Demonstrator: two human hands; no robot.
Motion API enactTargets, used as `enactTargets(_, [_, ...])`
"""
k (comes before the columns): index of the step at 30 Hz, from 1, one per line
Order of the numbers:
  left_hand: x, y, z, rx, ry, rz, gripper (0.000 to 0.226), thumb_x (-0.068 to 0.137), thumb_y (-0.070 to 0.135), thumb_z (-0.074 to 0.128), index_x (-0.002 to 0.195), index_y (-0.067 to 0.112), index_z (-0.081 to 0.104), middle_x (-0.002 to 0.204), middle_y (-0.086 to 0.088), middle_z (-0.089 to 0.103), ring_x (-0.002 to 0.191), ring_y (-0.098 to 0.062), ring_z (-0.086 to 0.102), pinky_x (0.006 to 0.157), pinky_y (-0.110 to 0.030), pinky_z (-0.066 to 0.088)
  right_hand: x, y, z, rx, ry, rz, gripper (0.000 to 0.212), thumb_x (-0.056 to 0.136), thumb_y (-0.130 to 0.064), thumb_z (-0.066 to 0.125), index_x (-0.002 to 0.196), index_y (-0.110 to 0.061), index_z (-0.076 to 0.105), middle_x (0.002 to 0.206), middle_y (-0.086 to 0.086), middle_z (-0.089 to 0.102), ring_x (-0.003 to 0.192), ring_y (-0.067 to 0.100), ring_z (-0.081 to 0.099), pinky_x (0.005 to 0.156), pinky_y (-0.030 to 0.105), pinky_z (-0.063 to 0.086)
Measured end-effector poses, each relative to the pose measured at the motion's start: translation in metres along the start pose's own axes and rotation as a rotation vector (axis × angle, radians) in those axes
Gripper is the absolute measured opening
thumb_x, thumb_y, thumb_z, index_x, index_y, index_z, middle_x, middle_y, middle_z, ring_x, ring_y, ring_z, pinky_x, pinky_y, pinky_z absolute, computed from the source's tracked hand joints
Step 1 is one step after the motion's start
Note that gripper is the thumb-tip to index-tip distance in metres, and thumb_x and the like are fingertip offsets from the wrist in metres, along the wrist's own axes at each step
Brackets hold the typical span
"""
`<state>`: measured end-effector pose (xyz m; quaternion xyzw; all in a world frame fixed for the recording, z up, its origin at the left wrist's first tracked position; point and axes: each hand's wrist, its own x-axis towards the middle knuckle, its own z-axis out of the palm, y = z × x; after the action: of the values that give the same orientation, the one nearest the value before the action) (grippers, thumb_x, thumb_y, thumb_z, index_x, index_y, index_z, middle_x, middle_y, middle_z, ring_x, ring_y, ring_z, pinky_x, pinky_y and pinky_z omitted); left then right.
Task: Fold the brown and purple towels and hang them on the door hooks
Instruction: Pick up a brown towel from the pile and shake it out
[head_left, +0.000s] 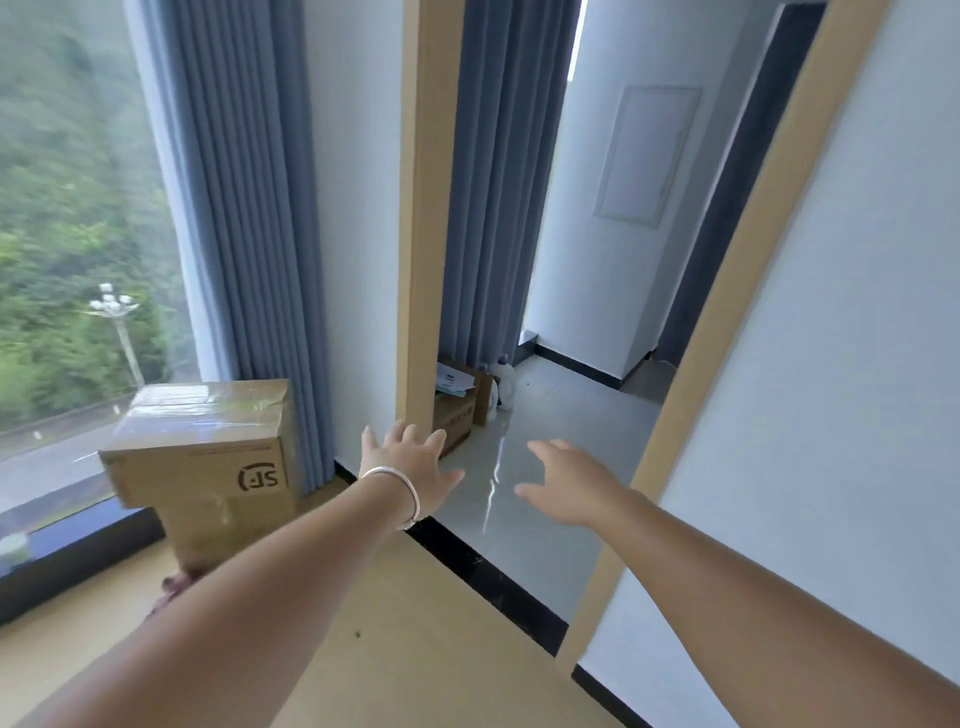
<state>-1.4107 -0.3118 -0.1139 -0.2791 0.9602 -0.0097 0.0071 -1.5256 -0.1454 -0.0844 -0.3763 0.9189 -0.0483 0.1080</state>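
Observation:
Both my arms reach forward toward an open doorway. My left hand (410, 462), with a silver bangle on the wrist, is spread with straight fingers and holds nothing; it hangs just in front of the left wooden door jamb (423, 249). My right hand (566, 483) is also empty, fingers relaxed and spread, over the grey tiled floor (535, 525) of the doorway. No towel and no door hook shows in this view. The picture is blurred by motion.
Stacked cardboard boxes (208, 447) stand at the left by a blue curtain (244, 208) and a large window (67, 234). Another box (460, 405) with papers sits just past the jamb. A black threshold strip (488, 571) crosses the floor. The right jamb (727, 322) and a white wall (841, 389) bound the doorway.

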Motion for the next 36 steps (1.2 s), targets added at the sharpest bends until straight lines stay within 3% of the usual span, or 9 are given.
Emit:
enactTargets(8, [0.038,-0.124,0.015,0.009,-0.039,-0.412,0.066,0.092,0.064,0.025,0.150,0.032,0.020,0.157,-0.003,0.024,0.147,-0.024,0.010,0.115,-0.057,0.008,0.144,-0.104,-0.001,-0.017,-0.081,-0.390,0.069,0.096,-0.049,0.046,0.154,-0.025,0.017,0.159,0.002,0.020,0.141,0.027,0.029,0.111,0.044,0.030])
enactTargets(17, [0.024,-0.192,0.060,-0.030,-0.162,-0.778,0.067,0.094,0.064,0.028,0.151,0.032,0.017,0.157,-0.004,0.024,0.148,-0.023,0.010,0.116,-0.057,0.007,0.232,-0.190,0.043,-0.109,-0.201,-0.733,0.067,0.094,-0.050,0.049,0.151,-0.024,0.024,0.153,0.003,0.030,0.138,0.026,0.033,0.110,0.042,0.032])
enactTargets(25, [0.002,-0.265,0.126,-0.114,-0.301,-0.975,0.066,0.094,0.064,0.026,0.151,0.032,0.018,0.156,-0.004,0.026,0.146,-0.022,0.016,0.114,-0.053,0.014,0.280,-0.275,0.118,-0.192,-0.360,-0.855,0.069,0.094,-0.048,0.051,0.152,-0.024,0.022,0.155,0.003,0.029,0.138,0.025,0.036,0.109,0.041,0.036])
enactTargets(36, [0.038,-0.425,0.285,-0.366,-0.481,-1.058,0.061,0.094,0.060,0.028,0.148,0.032,0.022,0.151,-0.003,0.033,0.141,-0.021,0.025,0.110,-0.049,0.020,0.388,-0.409,0.263,-0.432,-0.534,-0.852,0.068,0.093,-0.048,0.051,0.151,-0.024,0.024,0.150,0.003,0.033,0.136,0.022,0.037,0.108,0.036,0.034])
